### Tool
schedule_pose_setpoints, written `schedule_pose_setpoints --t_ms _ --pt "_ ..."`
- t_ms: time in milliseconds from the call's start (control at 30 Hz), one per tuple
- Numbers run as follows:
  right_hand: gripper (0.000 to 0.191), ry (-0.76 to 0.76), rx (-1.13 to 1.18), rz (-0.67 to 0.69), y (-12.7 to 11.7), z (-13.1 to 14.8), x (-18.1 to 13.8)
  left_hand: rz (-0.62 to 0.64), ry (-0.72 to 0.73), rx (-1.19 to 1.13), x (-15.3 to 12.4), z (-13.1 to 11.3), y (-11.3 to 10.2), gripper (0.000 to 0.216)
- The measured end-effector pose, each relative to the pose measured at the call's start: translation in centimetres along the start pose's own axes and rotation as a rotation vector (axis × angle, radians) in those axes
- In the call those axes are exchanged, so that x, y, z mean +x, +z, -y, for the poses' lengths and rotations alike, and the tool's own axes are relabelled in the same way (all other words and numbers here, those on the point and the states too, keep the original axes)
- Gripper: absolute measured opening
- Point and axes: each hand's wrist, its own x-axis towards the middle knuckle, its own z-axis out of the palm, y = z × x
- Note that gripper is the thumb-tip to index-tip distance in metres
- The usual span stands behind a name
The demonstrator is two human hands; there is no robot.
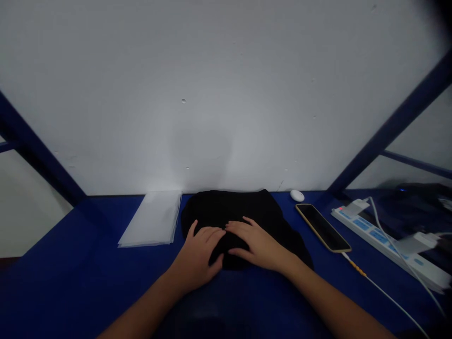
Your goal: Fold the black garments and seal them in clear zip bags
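A black cloth item (pixel 233 205), perhaps a folded garment, lies on the blue tabletop (pixel 88 268) against the wall. My left hand (pixel 201 252) rests on its front left part, fingers spread and thumb apart. Beside it, my right hand (pixel 256 245) lies on the same cloth with its fingers stretched toward the left. The fingertips of both hands nearly meet over the middle of the cloth. Neither hand shows a grip on the fabric. Dark shade hides the cloth's folds and its exact kind.
White folded paper sheets (pixel 153 219) lie to the left. On the right are a small white rounded object (pixel 297 196), a phone (pixel 323 227) with a charging cable (pixel 384 299), and a power strip (pixel 388 245) holding plugged-in chargers. A grey wall (pixel 226 94) stands behind, between blue frame bars.
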Motion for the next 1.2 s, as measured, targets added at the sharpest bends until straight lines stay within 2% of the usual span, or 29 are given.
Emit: schedule_pose_setpoints --t_ms 100,233,333,400,467,600,667,733,833,933,1000,1067,1133,1200 --pt "0.04 0.018 0.009 -0.094 0.5 -0.3 0.1 -0.009 -0.041 -0.049 0.2 1.3 0.5 0.034" --pt "0.022 0.035 -0.002 -0.245 0.9 -0.5 0.2 -0.049 -0.034 -0.097 0.4 2.8 0.9 0.035" --pt "0.019 0.0 -0.088 -0.362 0.8 -0.3 0.3 -0.104 -0.058 -0.139 0.5 3.0 1.1 0.027" --pt "0.026 -0.049 -0.213 -0.458 0.7 0.3 0.4 -0.176 -0.127 -0.204 0.8 2.6 1.2 0.023" --pt "0.04 -0.103 -0.342 -0.491 0.8 1.1 0.6 -0.255 -0.245 -0.334 1.2 1.8 1.3 0.02" --pt "0.078 -0.144 -0.446 -0.345 1.6 2.6 1.1 -0.344 -0.42 -0.856 2.6 -0.2 1.3 0.026" --pt "0.091 -0.121 -0.438 -0.301 1.9 2.7 1.3 -0.298 -0.468 -1.141 3.4 -1.0 1.2 0.032" --pt "0.096 -0.117 -0.41 -0.314 2.0 2.3 1.4 -0.205 -0.504 -1.347 3.9 -1.3 0.9 0.035" --pt "0.094 -0.13 -0.348 -0.379 1.8 1.4 1.1 -0.054 -0.486 -1.468 4.2 -0.8 -0.1 0.035" --pt "0.089 -0.148 -0.321 -0.396 1.3 0.6 0.9 0.112 -0.472 -1.332 4.1 0.8 -1.5 0.028" --pt "0.084 -0.16 -0.326 -0.398 1.0 -0.1 0.7 0.143 -0.469 -1.062 4.0 2.7 -2.7 0.031" --pt "0.08 -0.144 -0.334 -0.414 0.7 -1.0 0.6 0.06 -0.463 -0.666 3.5 5.0 -3.9 0.035" --pt "0.078 -0.097 -0.342 -0.437 0.5 -2.0 0.5 -0.1 -0.501 -0.221 2.7 7.6 -4.8 0.039" --pt "0.078 -0.026 -0.351 -0.456 0.5 -3.0 0.3 -0.117 -0.595 0.033 1.7 10.1 -5.2 0.045"
